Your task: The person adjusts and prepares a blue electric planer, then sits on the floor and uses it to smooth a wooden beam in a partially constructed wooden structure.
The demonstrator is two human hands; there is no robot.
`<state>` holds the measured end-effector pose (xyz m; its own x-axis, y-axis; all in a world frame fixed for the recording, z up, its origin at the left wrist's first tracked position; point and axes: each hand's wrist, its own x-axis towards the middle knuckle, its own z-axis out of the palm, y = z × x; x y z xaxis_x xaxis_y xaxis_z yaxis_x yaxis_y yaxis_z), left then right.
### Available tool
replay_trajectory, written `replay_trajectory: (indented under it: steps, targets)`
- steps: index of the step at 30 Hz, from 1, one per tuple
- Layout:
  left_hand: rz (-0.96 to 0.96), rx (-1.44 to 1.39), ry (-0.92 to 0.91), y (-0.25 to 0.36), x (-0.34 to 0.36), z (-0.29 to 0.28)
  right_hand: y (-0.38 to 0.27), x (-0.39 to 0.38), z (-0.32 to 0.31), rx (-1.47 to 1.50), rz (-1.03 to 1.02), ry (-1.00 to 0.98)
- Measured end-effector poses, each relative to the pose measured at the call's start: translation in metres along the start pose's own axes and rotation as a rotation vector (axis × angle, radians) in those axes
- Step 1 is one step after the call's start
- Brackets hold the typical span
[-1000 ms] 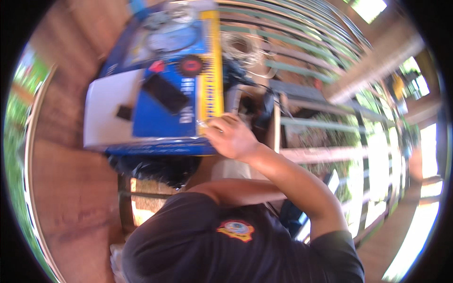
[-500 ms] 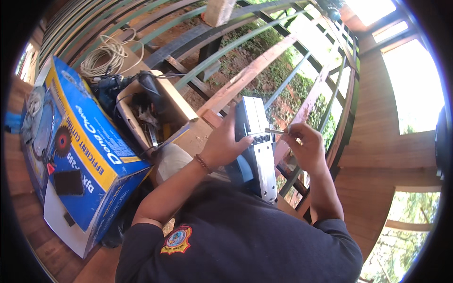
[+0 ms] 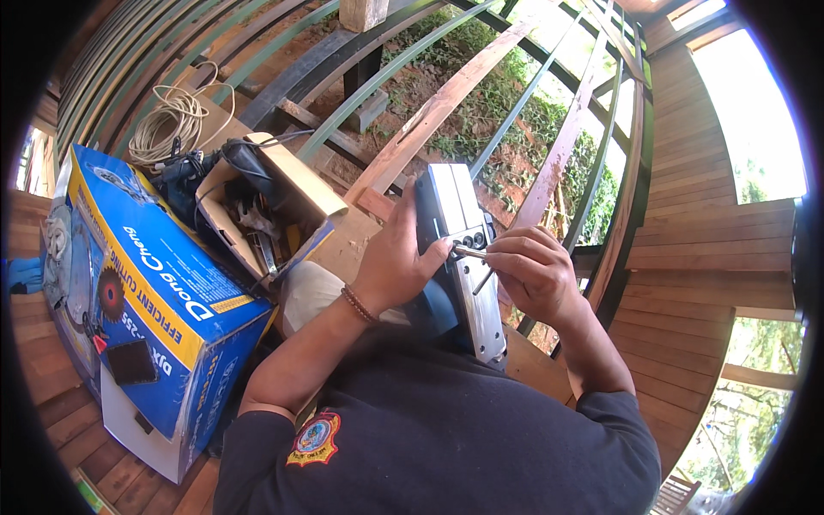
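An electric planer [image 3: 478,307] with a blue body and silver sole plates rests sole-up against my lap. My left hand [image 3: 390,249] is closed round its left side, the thumb near the cutter drum. Between the two plates, dark bolt heads [image 3: 475,239] show in the drum. My right hand [image 3: 536,268] pinches a small metal wrench [image 3: 470,251], whose tip points at the drum beside my left thumb. A thin rod end sticks out below the right fingers. Whether the wrench tip sits on a bolt I cannot tell.
At my left stands a large blue and yellow box [image 3: 184,292]. Behind it an open carton [image 3: 296,184] holds tools and cords, and a coiled cable [image 3: 167,124] lies beyond. Wooden and metal slats [image 3: 446,107] with gaps stretch ahead. A plank wall [image 3: 687,266] rises at right.
My right hand has brought the wrench closer to the drum and turned it, with the fingers now bunched nearer its tip. My left hand keeps its hold on the planer. The view has shifted slightly.
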<state>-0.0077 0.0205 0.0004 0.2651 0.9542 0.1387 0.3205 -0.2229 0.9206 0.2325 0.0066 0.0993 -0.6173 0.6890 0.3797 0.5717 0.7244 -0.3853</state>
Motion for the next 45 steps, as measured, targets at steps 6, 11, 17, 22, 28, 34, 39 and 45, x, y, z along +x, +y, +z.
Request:
replay_trajectory:
  steps: [6, 11, 17, 22, 28, 34, 39, 45]
  targets:
    - [0.004, 0.005, -0.011, 0.002, 0.002, 0.001, 0.006, 0.009, -0.006, -0.061, -0.144, -0.009]
    - [0.003, 0.000, -0.014, 0.001, 0.003, 0.001, -0.001, 0.004, -0.003, -0.016, 0.018, -0.033]
    - [-0.001, -0.014, -0.016, 0.003, 0.003, 0.000, -0.002, 0.014, -0.005, -0.079, -0.088, -0.027]
    - [0.030, 0.010, 0.005, -0.003, 0.000, 0.003, -0.010, 0.008, 0.005, 0.120, 0.150, 0.000]
    - [0.035, -0.007, 0.001, -0.001, -0.003, 0.001, -0.023, 0.004, 0.017, 0.132, 0.346, 0.117]
    - [0.080, 0.013, 0.017, 0.000, -0.002, -0.002, -0.025, 0.017, -0.015, 0.135, 0.205, -0.162]
    - [0.040, 0.000, 0.001, 0.000, 0.001, 0.000, -0.020, 0.014, -0.010, -0.072, 0.112, -0.068]
    - [0.043, -0.070, -0.020, -0.003, 0.003, 0.001, -0.030, 0.018, -0.002, 0.211, 0.550, -0.030]
